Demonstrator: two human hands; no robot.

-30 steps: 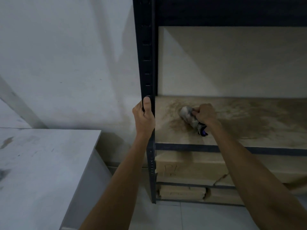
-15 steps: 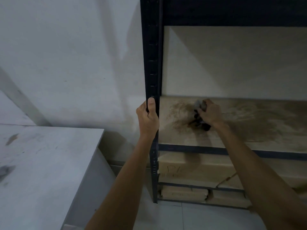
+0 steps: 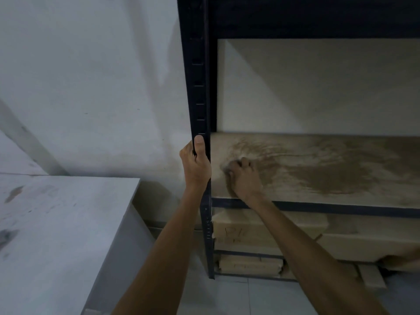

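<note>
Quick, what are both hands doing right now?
Left hand: grips the black shelf post.
Right hand: fingers curled round a blurred cloth, pressed on the dusty shelf board.

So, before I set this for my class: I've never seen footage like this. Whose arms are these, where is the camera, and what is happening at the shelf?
There is no machine here. These are a person's two bare arms, filmed by one wide-angle camera worn on the head, looking forward and down. The left hand grips the black upright post of a metal rack. The right hand has its fingers curled round a pale wadded cloth, blurred here, and presses it on the dusty brown shelf board. That looks like wiping. Cardboard boxes sit on the lower shelves, and a white table stands to the left.
</note>
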